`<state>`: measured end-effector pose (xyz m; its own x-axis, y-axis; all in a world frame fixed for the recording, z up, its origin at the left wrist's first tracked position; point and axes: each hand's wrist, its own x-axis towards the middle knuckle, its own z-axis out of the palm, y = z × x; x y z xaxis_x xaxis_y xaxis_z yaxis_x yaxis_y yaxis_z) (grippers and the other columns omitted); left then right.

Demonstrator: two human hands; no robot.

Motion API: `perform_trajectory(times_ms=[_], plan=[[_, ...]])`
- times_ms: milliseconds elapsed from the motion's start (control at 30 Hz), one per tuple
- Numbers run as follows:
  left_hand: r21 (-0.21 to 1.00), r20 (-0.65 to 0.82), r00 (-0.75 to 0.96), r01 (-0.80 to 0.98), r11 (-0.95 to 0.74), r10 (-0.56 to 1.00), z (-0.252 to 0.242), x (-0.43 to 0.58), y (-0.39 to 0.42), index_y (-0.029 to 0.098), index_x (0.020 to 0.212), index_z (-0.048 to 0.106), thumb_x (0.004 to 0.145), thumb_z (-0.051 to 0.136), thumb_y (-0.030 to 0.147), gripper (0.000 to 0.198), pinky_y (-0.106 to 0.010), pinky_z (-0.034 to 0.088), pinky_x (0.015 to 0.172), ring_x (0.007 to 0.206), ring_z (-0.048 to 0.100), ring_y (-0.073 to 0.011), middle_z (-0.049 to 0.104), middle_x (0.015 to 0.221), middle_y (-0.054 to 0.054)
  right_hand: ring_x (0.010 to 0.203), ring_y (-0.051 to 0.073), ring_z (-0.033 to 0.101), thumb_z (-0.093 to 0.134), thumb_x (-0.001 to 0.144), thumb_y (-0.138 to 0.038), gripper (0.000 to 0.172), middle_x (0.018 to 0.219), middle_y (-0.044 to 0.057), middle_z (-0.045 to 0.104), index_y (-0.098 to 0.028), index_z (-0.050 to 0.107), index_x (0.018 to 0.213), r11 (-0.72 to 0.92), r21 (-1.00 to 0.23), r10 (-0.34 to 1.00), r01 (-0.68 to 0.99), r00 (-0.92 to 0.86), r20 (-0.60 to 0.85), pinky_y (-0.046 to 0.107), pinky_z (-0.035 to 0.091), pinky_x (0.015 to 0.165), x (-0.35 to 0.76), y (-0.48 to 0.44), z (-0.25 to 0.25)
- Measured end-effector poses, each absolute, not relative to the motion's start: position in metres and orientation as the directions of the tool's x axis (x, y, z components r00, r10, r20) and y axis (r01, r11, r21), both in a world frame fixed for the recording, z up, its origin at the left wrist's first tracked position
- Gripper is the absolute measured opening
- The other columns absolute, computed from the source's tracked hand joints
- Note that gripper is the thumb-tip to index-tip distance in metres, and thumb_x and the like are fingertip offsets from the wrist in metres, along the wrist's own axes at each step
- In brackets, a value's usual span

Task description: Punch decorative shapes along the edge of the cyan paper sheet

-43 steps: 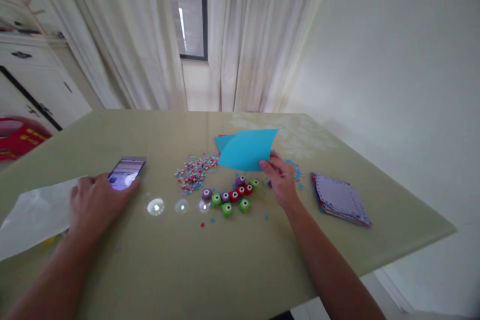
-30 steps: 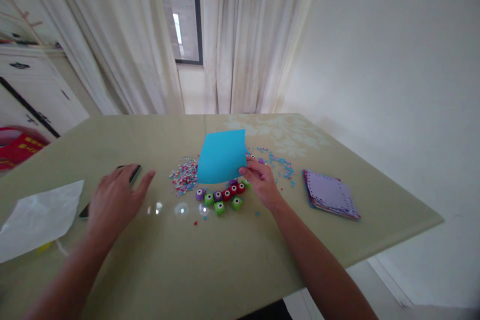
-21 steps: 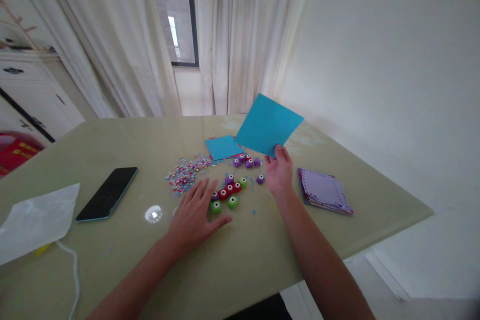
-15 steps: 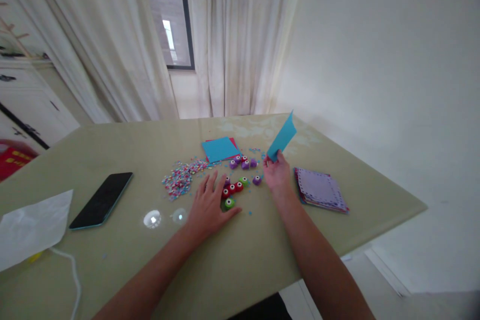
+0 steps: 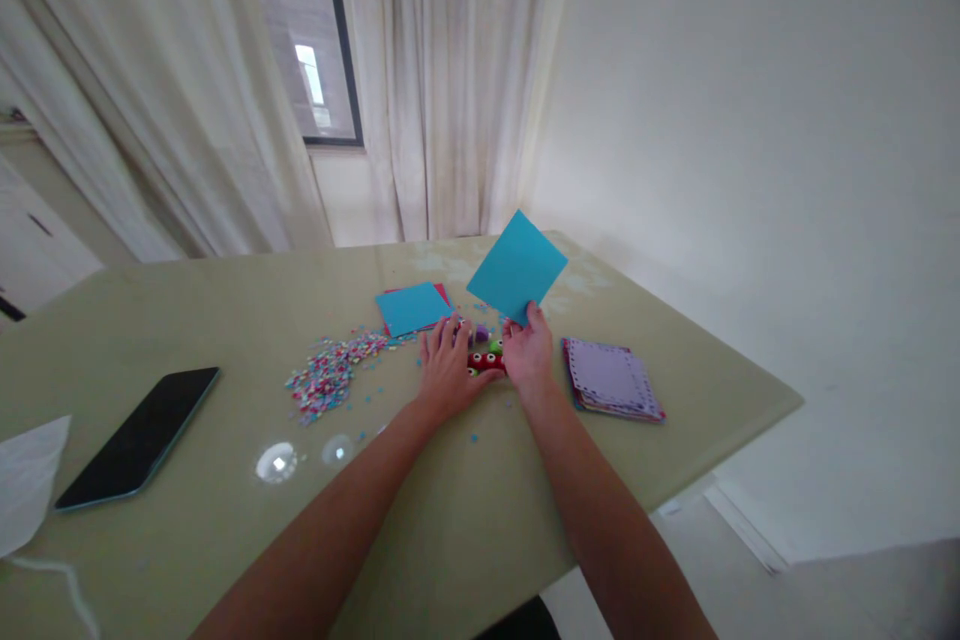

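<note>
A square of blue paper (image 5: 517, 265) stands raised in my right hand (image 5: 527, 350), pinched near its lower corner between thumb and fingers. My left hand (image 5: 450, 370) is spread open, palm down, just to the left, around a group of small craft punches. Red punches (image 5: 486, 361) form a row between the two hands. A purple punch (image 5: 481, 332) and a green punch (image 5: 496, 346) show behind them, and other punches are partly covered by my left fingers. Behind my left hand, blue paper (image 5: 414, 308) lies on red sheets.
Paper confetti (image 5: 330, 375) is heaped left of my hands, with loose bits scattered around. A stack of purple paper with punched edges (image 5: 611, 378) lies at the right. A dark phone-like device (image 5: 142, 435) and white sheet (image 5: 30, 480) lie on the table (image 5: 225, 310) at left.
The blue paper has turned to show its full face and moved left with my right hand. My left hand has come closer to the right one, around the punches. The view has shifted right.
</note>
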<state>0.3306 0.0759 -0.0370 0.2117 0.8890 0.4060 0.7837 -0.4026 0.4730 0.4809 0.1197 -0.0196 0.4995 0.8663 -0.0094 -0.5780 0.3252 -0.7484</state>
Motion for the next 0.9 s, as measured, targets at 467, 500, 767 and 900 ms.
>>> perform_trajectory(times_ms=[467,500,767,900], plan=[[0.982,-0.071,0.026,-0.171,0.075,0.997,0.001,0.200,0.000,0.017,0.138,0.069,0.087,0.044,0.096,0.098,-0.051,0.060,0.092,0.118,0.076,-0.0381,0.078,0.136,-0.021,0.083,0.025,0.065,0.069,0.094,-0.043,0.021,0.087,0.006,0.075,-0.024,0.075,0.086,0.422,-0.856,0.893,0.299,0.024,0.449,0.038,0.050,0.084,0.408,0.059,-0.005],[0.975,-0.079,0.005,-0.206,0.079,0.997,-0.001,0.197,-0.004,0.018,0.136,0.070,0.084,0.048,0.098,0.098,-0.052,0.061,0.092,0.117,0.076,-0.0388,0.078,0.134,-0.021,0.086,0.026,0.065,0.066,0.097,-0.041,0.021,0.091,0.007,0.076,-0.024,0.075,0.090,0.436,-0.824,0.879,0.361,0.023,0.476,0.039,0.050,0.086,0.403,0.055,-0.005],[0.990,-0.133,-0.353,-0.001,0.141,0.926,-0.013,0.193,-0.002,0.019,0.109,0.077,0.073,0.087,0.065,0.059,-0.049,0.060,0.099,0.108,0.077,-0.0361,0.083,0.118,-0.014,0.069,0.017,0.057,0.056,0.109,-0.053,0.043,0.076,0.001,0.067,-0.020,0.069,0.084,0.488,-0.728,0.872,0.482,-0.308,0.380,0.030,0.041,0.068,0.422,0.052,0.012],[0.994,-0.086,-0.435,0.020,0.105,0.896,-0.018,0.184,0.000,0.018,0.094,0.075,0.076,0.082,0.072,0.058,-0.040,0.060,0.074,0.083,0.075,-0.0302,0.080,0.089,-0.009,0.078,0.020,0.063,0.088,0.088,-0.045,0.030,0.087,0.004,0.075,-0.018,0.075,0.092,0.490,-0.482,0.868,0.726,-0.459,0.192,0.031,0.043,0.071,0.445,0.056,0.021]])
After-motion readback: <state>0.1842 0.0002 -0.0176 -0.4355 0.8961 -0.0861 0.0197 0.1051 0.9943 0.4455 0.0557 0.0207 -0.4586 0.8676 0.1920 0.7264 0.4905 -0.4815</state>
